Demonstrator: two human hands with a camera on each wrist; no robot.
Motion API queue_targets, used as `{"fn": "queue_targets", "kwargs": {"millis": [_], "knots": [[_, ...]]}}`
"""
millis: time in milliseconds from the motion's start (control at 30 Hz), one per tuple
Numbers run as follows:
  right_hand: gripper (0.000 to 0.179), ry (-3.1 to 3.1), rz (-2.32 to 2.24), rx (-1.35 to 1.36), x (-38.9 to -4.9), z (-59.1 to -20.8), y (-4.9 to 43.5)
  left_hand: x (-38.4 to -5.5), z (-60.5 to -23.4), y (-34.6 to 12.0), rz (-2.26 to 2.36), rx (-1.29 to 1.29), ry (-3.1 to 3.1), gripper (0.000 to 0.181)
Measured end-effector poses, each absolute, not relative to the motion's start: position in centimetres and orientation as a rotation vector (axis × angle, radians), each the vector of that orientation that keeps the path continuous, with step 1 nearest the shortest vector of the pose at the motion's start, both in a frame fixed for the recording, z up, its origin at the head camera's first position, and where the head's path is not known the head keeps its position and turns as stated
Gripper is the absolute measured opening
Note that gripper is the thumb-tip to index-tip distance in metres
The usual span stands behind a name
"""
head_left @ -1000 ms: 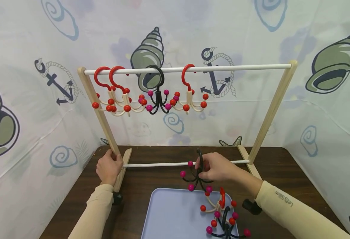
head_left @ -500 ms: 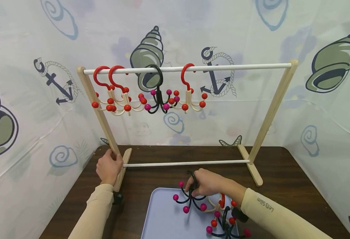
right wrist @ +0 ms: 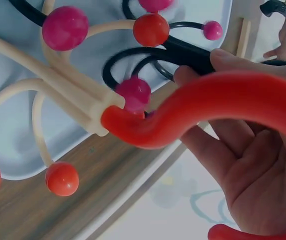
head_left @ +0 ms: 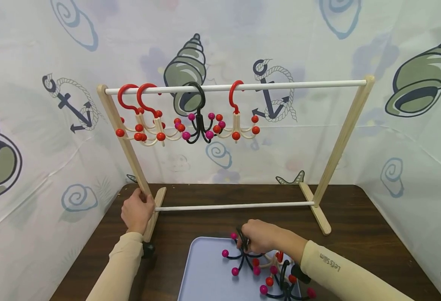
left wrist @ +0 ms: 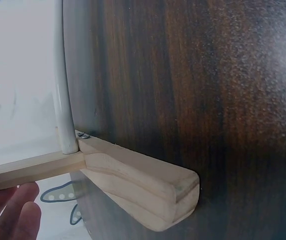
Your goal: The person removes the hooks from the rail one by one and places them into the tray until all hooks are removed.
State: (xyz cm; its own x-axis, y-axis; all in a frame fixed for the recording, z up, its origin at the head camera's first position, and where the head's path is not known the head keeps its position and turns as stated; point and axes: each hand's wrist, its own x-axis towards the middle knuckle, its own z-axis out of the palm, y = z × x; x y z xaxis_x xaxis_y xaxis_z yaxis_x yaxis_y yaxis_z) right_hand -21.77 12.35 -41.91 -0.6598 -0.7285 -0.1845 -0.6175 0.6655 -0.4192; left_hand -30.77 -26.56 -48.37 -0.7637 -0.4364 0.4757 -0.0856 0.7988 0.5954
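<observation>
Four hangers hang from the upper rail (head_left: 299, 85): three red-hooked cream hangers (head_left: 236, 122) and one black hanger (head_left: 199, 122). Your right hand (head_left: 261, 235) pinches a second black hanger (head_left: 244, 254) by its stem, over the tray (head_left: 208, 274); I can't tell whether they touch. A third black hanger (head_left: 285, 287) and a fourth red-hooked cream hanger (right wrist: 90, 102), partly hidden in the head view, lie at the tray's right. Your left hand (head_left: 137, 210) grips the left post (head_left: 131, 158). "Let's Slim" shows upside down on your right sleeve (head_left: 331, 262). The tray's near end is cut off.
</observation>
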Motion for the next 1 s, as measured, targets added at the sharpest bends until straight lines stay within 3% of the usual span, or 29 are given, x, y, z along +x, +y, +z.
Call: {"fn": "queue_targets", "kwargs": {"millis": [567,1000], "knots": [[0.024,2.474,-0.464,-0.951,-21.5,-41.1,13.6,-30.6,-48.5,-26.4,-0.731,0.385,-2.356,0.013],[0.016,2.497,-0.475,-0.914,-21.4,-39.4,14.6,-30.6,-48.3,-26.5,-0.734,0.388,-2.360,0.013]]}}
